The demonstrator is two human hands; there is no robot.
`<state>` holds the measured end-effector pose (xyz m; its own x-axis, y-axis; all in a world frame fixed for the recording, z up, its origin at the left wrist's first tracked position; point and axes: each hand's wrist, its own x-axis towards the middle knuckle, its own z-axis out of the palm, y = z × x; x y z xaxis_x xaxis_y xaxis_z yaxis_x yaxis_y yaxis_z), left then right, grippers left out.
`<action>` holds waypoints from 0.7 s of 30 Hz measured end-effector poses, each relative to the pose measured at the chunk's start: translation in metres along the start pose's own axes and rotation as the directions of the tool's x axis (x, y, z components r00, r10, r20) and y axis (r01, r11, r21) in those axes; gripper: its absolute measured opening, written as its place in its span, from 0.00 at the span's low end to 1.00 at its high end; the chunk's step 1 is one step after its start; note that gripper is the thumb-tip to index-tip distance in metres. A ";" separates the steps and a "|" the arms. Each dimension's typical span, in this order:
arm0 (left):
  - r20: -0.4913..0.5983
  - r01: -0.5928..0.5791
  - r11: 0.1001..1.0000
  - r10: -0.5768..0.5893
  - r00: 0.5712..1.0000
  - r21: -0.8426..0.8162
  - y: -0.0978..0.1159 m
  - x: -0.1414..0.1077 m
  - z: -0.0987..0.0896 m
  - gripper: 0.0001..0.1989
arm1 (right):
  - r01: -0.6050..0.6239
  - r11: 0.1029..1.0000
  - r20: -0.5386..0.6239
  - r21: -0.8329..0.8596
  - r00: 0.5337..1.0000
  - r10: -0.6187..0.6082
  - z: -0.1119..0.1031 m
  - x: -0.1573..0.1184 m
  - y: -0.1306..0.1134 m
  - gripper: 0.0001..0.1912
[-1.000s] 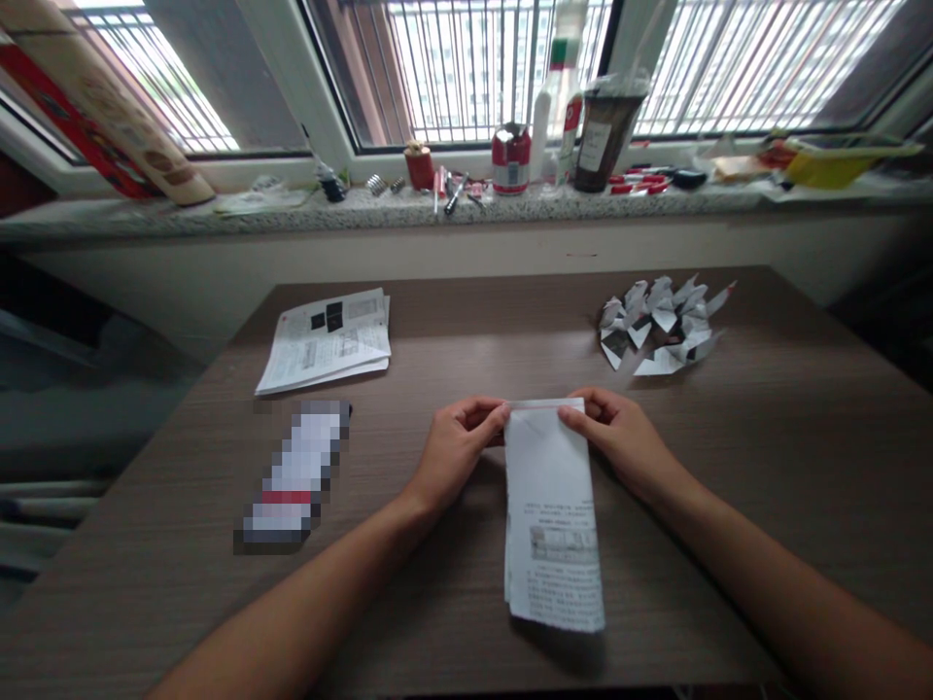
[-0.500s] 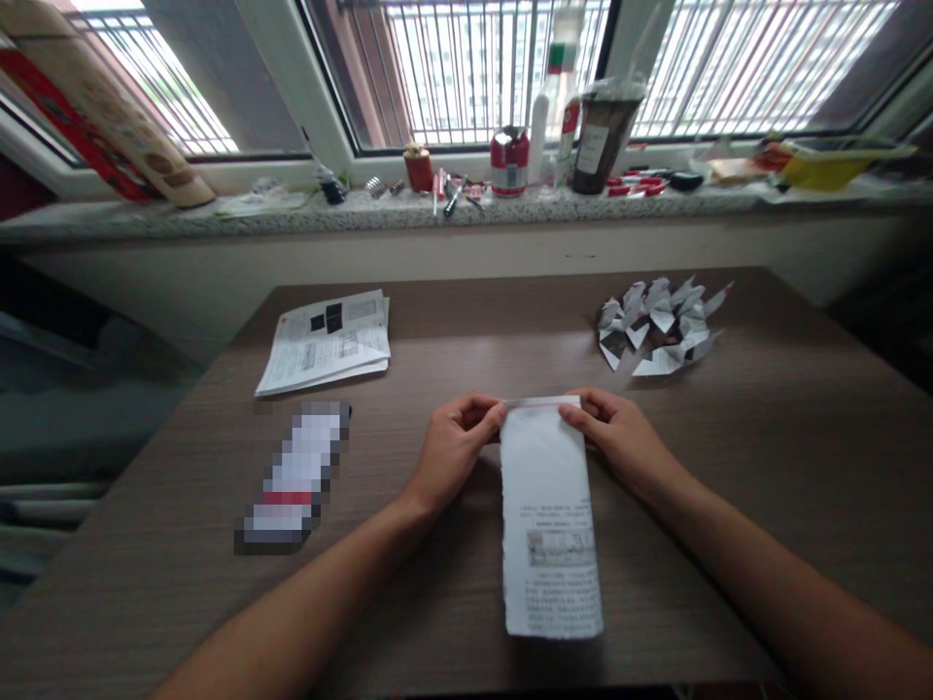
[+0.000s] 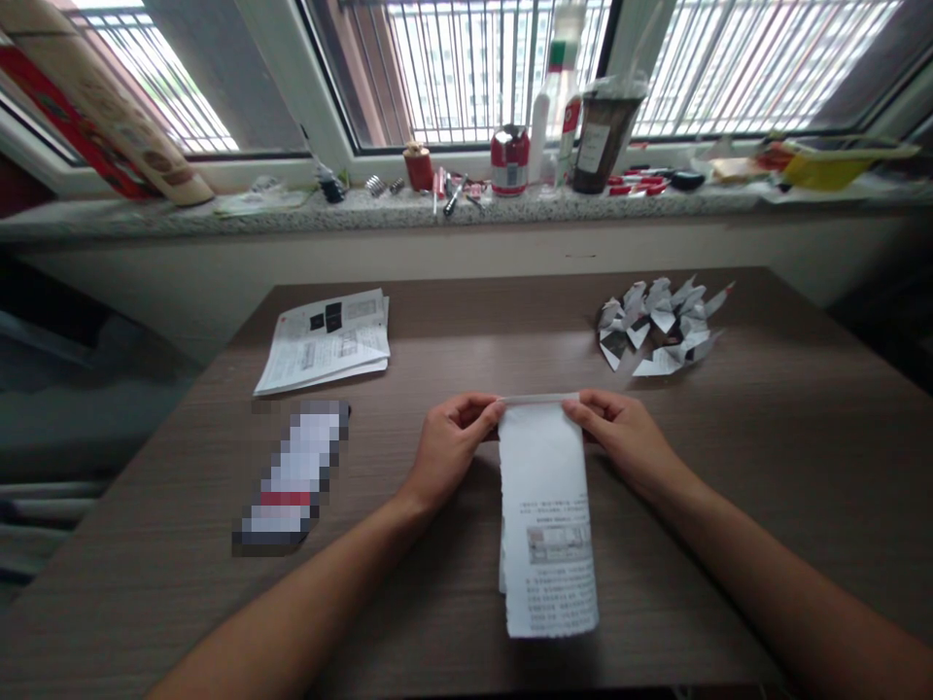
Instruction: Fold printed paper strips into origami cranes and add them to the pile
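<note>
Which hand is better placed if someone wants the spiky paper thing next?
Probably the right hand: the spiky paper thing lies beyond it, on its side. The left hand is farther off, past the folded paper. Both pinch that paper's top edge, so the right would need to let go.

Phone [image 3: 297,472] left of paper strip [image 3: 545,467]

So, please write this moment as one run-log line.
left hand: pinches folded paper, top left | right hand: pinches top right | beyond: paper stack, spiky paper ring
</note>
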<state>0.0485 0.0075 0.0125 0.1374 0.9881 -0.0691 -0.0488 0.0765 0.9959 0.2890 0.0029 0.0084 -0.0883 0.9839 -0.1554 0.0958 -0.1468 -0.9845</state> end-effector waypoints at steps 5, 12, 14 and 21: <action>0.015 0.004 0.999 -0.004 1.000 -0.041 -0.003 0.000 -0.001 0.13 | 0.037 0.999 -0.002 -0.025 0.999 -0.037 0.002 -0.002 -0.003 0.19; -0.004 -0.003 0.997 0.002 1.000 -0.073 -0.005 0.001 0.003 0.13 | 0.065 0.994 -0.039 -0.086 0.997 -0.069 0.003 -0.003 -0.003 0.20; -0.007 -0.014 0.998 0.014 1.000 -0.060 -0.004 0.000 0.003 0.13 | 0.071 0.994 -0.038 -0.088 0.997 -0.074 0.003 -0.003 -0.002 0.20; -0.005 -0.048 0.998 0.048 0.999 -0.026 -0.002 0.001 0.002 0.13 | 0.126 0.983 -0.004 -0.134 0.992 -0.128 0.000 -0.001 0.000 0.20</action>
<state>0.0505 0.0077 0.0102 0.1295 0.9913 -0.0212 -0.0812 0.0319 0.9962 0.2889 0.0021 0.0087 -0.0954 0.9950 -0.0279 0.2159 -0.0066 -0.9764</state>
